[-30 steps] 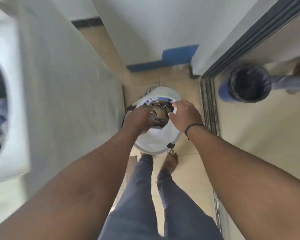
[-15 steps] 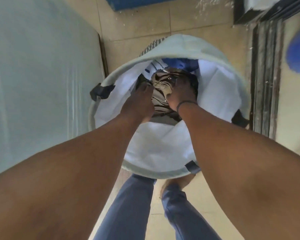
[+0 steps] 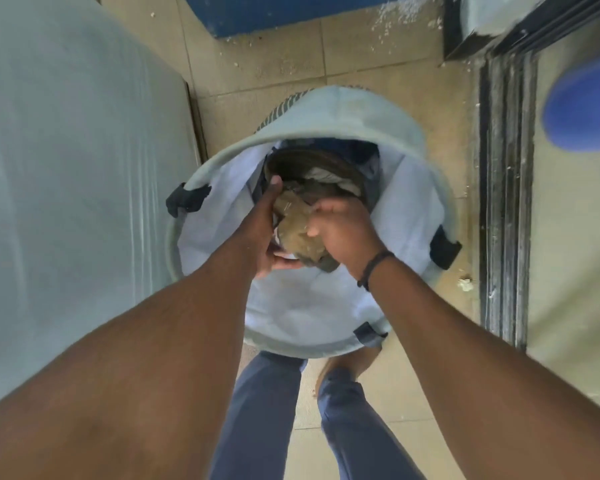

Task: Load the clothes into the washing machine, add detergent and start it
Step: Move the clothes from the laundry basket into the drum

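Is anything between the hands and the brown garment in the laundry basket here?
Nothing visible. Both hands are already on the brown garment inside the laundry basket: the left hand holds it from the left and below, the right hand grips it from the right. The washing machine is out of frame.

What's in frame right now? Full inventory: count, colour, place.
laundry basket: 1, pale grey-green with white lining and dark handle tabs, on the floor at centre
brown garment: 1, tan-brown, held between both hands over the basket opening
other clothes: several, exact count unclear, dark and light, inside the basket
washing machine: 1, pale grey-white side panel, left of the basket
floor: beige tiles, with white specks near the wall
skirting: 1, blue, top centre
door track: 1, dark, right of the basket
blue object: 1, blurred, right edge, cannot identify
legs: 2, blue trousers, bottom centre
left hand: 1, on the garment's left side
right hand: 1, gripping the garment, dark band on wrist
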